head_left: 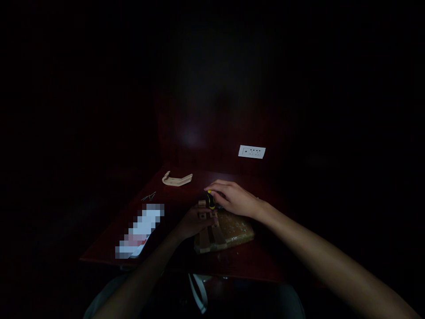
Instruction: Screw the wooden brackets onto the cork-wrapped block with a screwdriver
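My right hand (232, 197) is closed around the handle of a black-and-yellow screwdriver (211, 201), held upright with its tip pointing down. Just below it, my left hand (192, 223) grips a tan bracket (217, 235) with holes in its end. The bracket lies on a block wrapped in brown tape (237, 228) on the dark red desk. Where the screwdriver's tip meets the bracket is too dark and small to make out. Part of the bracket is hidden by my left fingers.
Another tan bracket (177, 179), bent at its ends, lies at the back left. Several screws (148, 196) lie nearer, above a blurred, bright flat object (142, 230). A white socket plate (252, 152) is on the back panel. A pale strap (199, 294) hangs below the desk edge.
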`<state>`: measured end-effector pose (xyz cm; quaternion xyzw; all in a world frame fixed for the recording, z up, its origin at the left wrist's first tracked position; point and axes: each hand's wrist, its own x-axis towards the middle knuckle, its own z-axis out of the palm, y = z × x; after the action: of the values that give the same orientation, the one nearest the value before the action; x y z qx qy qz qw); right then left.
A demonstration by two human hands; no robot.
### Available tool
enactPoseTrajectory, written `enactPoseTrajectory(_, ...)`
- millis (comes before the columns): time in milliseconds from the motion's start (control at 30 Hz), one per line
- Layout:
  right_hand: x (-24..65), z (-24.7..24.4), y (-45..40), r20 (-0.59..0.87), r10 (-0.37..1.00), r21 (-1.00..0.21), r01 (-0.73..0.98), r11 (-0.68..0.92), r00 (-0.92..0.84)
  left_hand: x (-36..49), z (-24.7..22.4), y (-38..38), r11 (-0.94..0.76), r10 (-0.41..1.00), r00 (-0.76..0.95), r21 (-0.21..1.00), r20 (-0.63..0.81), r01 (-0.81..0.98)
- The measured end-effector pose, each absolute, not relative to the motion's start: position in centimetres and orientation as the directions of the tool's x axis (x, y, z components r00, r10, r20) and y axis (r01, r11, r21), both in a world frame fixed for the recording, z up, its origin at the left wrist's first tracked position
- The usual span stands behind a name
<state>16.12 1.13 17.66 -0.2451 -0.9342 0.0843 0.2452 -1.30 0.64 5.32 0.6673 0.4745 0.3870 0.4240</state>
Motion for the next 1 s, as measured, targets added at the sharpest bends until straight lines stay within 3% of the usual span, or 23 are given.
enactPoseTrajectory(1000, 16.5, 17.4, 1.2, 0.4, 0.525, -0.335, 0.414, 0.846, -0.751, -1.4, 5.7, 0.4, -0.192, 0.956, 0.271, 0.932, 0.108, 0.306)
